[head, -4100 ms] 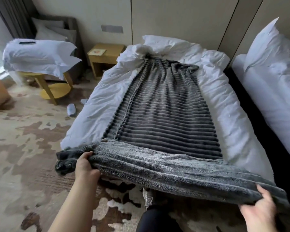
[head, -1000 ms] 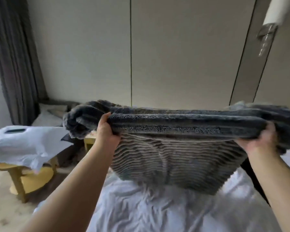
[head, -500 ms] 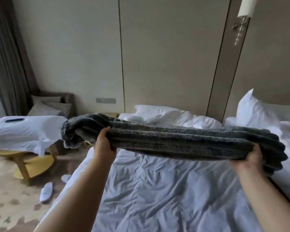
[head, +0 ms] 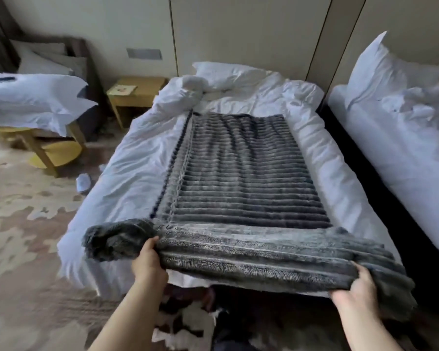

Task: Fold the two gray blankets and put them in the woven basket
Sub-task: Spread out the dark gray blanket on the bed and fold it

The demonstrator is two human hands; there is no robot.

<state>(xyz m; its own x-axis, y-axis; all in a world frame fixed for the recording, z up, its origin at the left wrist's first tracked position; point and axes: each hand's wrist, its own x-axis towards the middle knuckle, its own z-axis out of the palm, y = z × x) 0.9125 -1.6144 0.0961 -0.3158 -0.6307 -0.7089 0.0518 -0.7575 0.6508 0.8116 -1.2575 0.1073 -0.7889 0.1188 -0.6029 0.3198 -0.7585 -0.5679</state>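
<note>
Gray ribbed blanket [head: 246,178] had its near edge clamped in the left grip [head: 148,259] at 7 o'clock and right grip [head: 352,287] at 5; the rest lay on the bed [head: 127,178] toward 12. Folding seemed unfinished; second blanket and woven basket were unseen.

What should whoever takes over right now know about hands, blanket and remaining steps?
Left hand grips the gray blanket at its near end, toward the left; right hand grips that end toward the right.
The blanket lies as a long strip down the bed, near end lifted at the foot.
Done: it looks folded lengthwise.
Left: fold it shorter, fold the second blanket, put both in the woven basket; second blanket and basket are not in view.
</note>
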